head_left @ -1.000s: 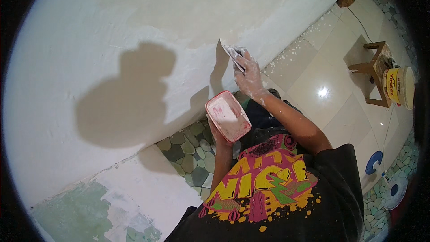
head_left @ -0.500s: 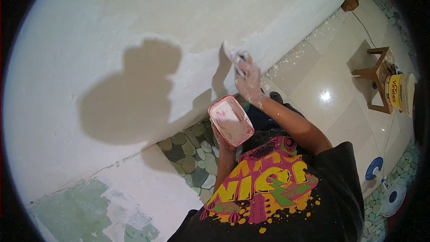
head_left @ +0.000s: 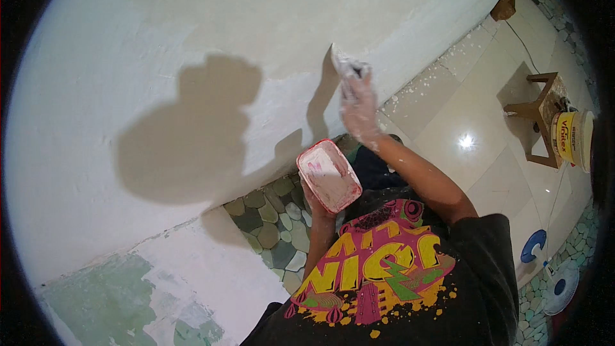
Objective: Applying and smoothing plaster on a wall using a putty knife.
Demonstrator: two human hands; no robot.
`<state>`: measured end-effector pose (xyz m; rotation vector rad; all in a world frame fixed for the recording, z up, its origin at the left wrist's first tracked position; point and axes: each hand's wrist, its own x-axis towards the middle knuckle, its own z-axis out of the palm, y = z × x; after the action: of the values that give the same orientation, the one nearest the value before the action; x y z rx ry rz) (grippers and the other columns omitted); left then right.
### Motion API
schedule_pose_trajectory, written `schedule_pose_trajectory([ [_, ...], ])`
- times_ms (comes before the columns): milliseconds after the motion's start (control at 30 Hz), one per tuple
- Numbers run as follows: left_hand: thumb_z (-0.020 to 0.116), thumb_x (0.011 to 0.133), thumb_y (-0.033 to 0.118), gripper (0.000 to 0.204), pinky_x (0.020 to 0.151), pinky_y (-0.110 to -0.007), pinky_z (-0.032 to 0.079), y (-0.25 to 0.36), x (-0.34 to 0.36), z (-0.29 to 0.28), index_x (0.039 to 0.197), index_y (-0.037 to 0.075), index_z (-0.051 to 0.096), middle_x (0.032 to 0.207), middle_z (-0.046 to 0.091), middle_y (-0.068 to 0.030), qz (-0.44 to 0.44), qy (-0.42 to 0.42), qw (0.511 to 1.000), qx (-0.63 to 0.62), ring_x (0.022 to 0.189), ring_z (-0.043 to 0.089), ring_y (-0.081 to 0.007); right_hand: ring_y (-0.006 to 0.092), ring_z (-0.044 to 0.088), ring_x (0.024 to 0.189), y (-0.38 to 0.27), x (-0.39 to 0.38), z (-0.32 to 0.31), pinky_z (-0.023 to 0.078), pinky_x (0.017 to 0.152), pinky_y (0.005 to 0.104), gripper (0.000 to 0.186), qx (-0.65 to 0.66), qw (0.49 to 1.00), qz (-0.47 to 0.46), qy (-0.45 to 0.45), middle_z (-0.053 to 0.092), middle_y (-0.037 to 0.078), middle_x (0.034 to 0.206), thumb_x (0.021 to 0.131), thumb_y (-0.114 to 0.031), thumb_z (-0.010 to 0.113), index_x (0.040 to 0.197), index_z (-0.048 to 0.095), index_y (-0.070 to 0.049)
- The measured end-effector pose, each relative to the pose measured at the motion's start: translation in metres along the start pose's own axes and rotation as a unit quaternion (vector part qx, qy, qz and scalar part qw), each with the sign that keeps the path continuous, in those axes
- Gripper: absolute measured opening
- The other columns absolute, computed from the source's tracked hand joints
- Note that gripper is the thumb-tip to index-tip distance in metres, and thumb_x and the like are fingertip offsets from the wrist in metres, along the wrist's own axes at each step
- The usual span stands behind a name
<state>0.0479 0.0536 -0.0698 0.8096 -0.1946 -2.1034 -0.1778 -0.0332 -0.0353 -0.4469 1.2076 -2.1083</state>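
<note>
My right hand [head_left: 359, 106], smeared with white paste and slightly blurred, is closed on a putty knife [head_left: 344, 59] whose blade lies at the white wall [head_left: 269, 13], near the border between a beige patch and whiter plaster. Below it, my left hand [head_left: 315, 195] grips a red-rimmed rectangular plastic container [head_left: 330, 176] with pale pinkish-white paste inside, held tilted in front of my dark printed shirt. The knife and my head cast dark shadows on the wall.
A wooden stool [head_left: 538, 106] with a white-and-yellow bucket [head_left: 576, 141] beside it stands on the speckled tiled floor [head_left: 448, 109] at right, near a fan [head_left: 560, 285] and cord. Pebble-patterned flooring [head_left: 269, 230] and a patchy green-white surface [head_left: 109, 301] lie below. A wooden piece [head_left: 503, 6] is at top right.
My right hand and putty knife have moved up and to the right along the wall. The container has shifted slightly down. The view has shifted a little.
</note>
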Motion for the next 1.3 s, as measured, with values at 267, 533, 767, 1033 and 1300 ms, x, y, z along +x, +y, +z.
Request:
schedule_pose_trajectory([
  [267,0.043,0.095,0.062,0.069,0.103,-0.051,0.047,0.002,0.003,-0.013,0.146,0.015,0.040,0.142,0.051,-0.0104,0.010,-0.021,0.999,0.026,0.125,0.054,-0.0325,0.0194,0.053,0.111,-0.014,-0.019,-0.020,0.044,0.088,0.0253,0.048,-0.179,0.967,-0.106,-0.149,0.052,0.012,0.124,0.080,0.018,0.045,0.124,0.060,0.002],
  [533,0.044,0.095,0.061,0.069,0.103,-0.052,0.046,0.004,0.007,-0.006,0.147,0.015,0.040,0.144,0.050,-0.0106,0.003,-0.021,0.999,0.025,0.126,0.053,-0.0329,0.0270,0.062,0.111,-0.040,0.035,-0.033,0.047,0.096,0.0309,0.040,-0.211,0.965,-0.153,-0.011,0.062,0.017,0.119,0.083,0.002,0.059,0.123,0.064,0.000],
  [767,0.044,0.096,0.059,0.066,0.102,-0.051,0.047,0.007,0.007,-0.017,0.145,0.014,0.042,0.141,0.052,-0.0108,0.018,-0.016,0.999,0.035,0.124,0.054,-0.0324,0.0285,0.061,0.115,-0.021,-0.016,0.009,0.048,0.098,0.0337,0.037,-0.079,0.996,-0.013,-0.039,0.066,0.018,0.119,0.083,-0.004,0.063,0.120,0.067,-0.002],
  [1033,0.044,0.096,0.059,0.065,0.101,-0.049,0.048,0.008,0.002,-0.007,0.143,0.014,0.044,0.139,0.053,-0.0103,0.027,0.013,0.998,0.061,0.122,0.055,-0.0321,0.0237,0.060,0.114,-0.007,-0.035,0.004,0.049,0.096,0.0342,0.033,-0.224,0.951,-0.107,-0.183,0.064,0.013,0.122,0.084,-0.004,0.062,0.117,0.067,-0.002],
  [1300,0.046,0.095,0.057,0.062,0.096,-0.054,0.050,0.003,-0.012,-0.024,0.141,0.016,0.046,0.135,0.056,-0.0108,0.024,0.035,0.999,-0.011,0.118,0.058,-0.0342,0.0126,0.059,0.101,-0.043,0.036,-0.032,0.051,0.083,0.0251,0.023,-0.167,0.976,-0.132,0.040,0.062,0.008,0.114,0.087,0.002,0.060,0.110,0.065,0.005],
])
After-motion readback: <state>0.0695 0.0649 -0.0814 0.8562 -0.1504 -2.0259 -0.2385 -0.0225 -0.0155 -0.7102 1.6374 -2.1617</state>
